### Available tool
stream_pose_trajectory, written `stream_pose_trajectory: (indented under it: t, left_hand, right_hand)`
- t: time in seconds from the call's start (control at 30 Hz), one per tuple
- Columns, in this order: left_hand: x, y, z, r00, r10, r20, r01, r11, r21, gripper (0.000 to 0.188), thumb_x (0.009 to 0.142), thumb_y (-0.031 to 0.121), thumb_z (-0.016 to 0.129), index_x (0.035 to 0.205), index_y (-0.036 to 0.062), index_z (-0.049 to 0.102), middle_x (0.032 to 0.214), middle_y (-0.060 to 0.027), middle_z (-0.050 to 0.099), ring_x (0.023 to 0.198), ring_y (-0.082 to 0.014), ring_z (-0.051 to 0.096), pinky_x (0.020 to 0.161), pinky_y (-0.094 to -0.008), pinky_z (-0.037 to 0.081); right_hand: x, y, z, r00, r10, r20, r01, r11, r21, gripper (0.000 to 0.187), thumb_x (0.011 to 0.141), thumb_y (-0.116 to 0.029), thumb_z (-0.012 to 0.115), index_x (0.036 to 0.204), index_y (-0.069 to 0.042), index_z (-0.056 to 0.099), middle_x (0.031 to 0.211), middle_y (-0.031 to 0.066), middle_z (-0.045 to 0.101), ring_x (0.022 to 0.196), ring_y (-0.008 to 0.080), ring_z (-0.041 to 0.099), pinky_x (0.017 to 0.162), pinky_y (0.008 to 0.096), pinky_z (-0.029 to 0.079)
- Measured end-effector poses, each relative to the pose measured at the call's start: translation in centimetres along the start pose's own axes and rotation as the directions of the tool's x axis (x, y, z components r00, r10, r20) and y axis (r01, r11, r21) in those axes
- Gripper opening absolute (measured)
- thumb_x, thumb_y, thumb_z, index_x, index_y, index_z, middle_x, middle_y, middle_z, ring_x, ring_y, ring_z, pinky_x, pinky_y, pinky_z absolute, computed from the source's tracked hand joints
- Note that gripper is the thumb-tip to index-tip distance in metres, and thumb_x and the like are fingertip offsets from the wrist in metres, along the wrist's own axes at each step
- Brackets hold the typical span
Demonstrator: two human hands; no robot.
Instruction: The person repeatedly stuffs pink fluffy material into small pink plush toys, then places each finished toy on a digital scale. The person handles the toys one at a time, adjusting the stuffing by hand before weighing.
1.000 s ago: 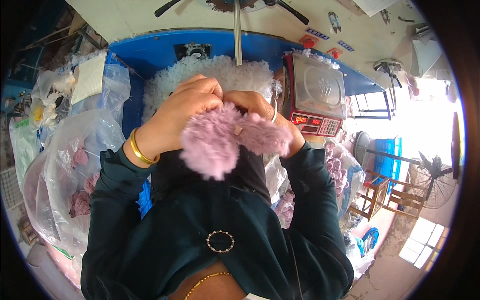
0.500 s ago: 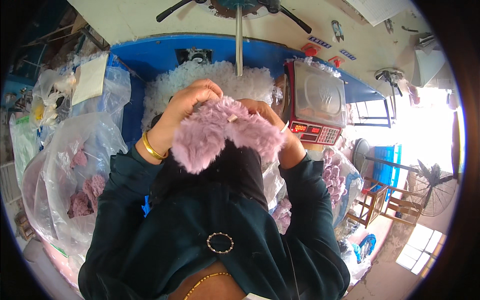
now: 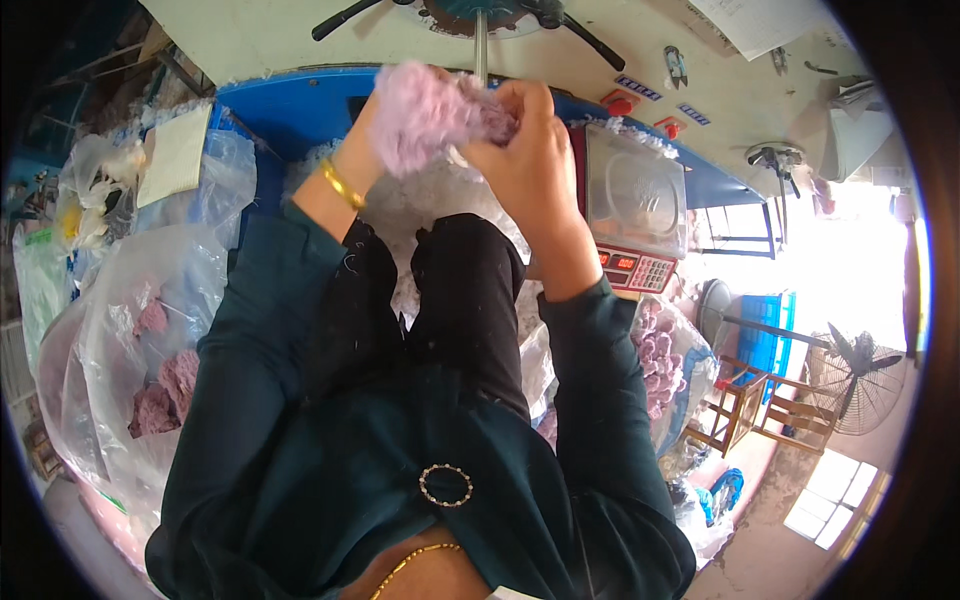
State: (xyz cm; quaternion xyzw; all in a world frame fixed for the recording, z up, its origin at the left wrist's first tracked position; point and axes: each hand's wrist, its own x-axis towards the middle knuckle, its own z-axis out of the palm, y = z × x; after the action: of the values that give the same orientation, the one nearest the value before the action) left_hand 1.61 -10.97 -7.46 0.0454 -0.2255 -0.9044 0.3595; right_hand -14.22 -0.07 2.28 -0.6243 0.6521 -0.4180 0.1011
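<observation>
A fluffy mauve plush piece [image 3: 425, 120] is raised in front of me at the lower end of a metal tube [image 3: 481, 38]. The tube's tip is covered by the plush and the fingers, so I cannot tell whether it goes inside. My left hand [image 3: 364, 135] grips the plush from behind on the left, its fingers mostly hidden by the fur. My right hand [image 3: 535, 150] is closed, pinching the gathered right end of the plush beside the tube. Loose white stuffing [image 3: 400, 200] lies below the hands in a blue bin [image 3: 290, 105].
A red scale [image 3: 635, 200] stands right of the bin. Clear plastic bags [image 3: 110, 300] with mauve plush pieces are at the left, and another bag [image 3: 665, 350] at the right. Thread snips [image 3: 676, 67] lie on the machine top. Farther right are a wooden stool [image 3: 745, 400] and a fan [image 3: 855, 375].
Both hands have moved up and away from me with the plush piece, from above my lap to the metal tube. The right hand has turned and now pinches the plush's right end.
</observation>
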Motion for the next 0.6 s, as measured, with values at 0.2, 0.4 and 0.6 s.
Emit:
stream_pose_trajectory:
  t: [0.2,0.4,0.6]
  left_hand:
    - [0.4,-0.5,6.3,0.966,0.148,-0.212,0.053,0.689,0.723,0.048,0.096,0.034,0.051,0.127,-0.0021,0.052,0.125,-0.0075,0.055,0.114,-0.0144,0.047,0.101,-0.0285,0.033]
    - [-0.6,-0.1,5.6,0.994,0.003,-0.112,0.071,0.753,0.654,0.053,0.094,0.039,0.054,0.131,0.0010,0.051,0.124,-0.0043,0.055,0.112,-0.0121,0.048,0.099,-0.0275,0.036]
    - [-3.0,-0.7,4.6,0.999,0.045,-0.012,-0.014,0.547,0.837,0.045,0.091,0.030,0.062,0.123,0.0009,0.053,0.113,-0.0086,0.061,0.100,-0.0171,0.056,0.089,-0.0301,0.044]
  right_hand:
    - [6.5,3.8,2.6,0.959,-0.264,-0.103,0.158,0.800,-0.579,0.024,0.077,-0.023,0.059,0.079,-0.001,0.066,0.074,0.0174,0.063,0.063,0.0354,0.061,0.058,0.0448,0.051]
    - [4.8,5.3,2.7,0.890,-0.423,-0.168,0.257,0.771,-0.582,0.023,0.071,-0.026,0.064,0.077,-0.004,0.067,0.069,0.0145,0.062,0.066,0.0324,0.062,0.058,0.0409,0.050]
    - [1.5,4.5,1.6,0.942,-0.277,-0.191,0.285,0.959,0.011,0.021,0.078,-0.009,0.056,0.096,-0.001,0.062,0.085,0.0156,0.065,0.077,0.0308,0.063,0.069,0.0396,0.051]
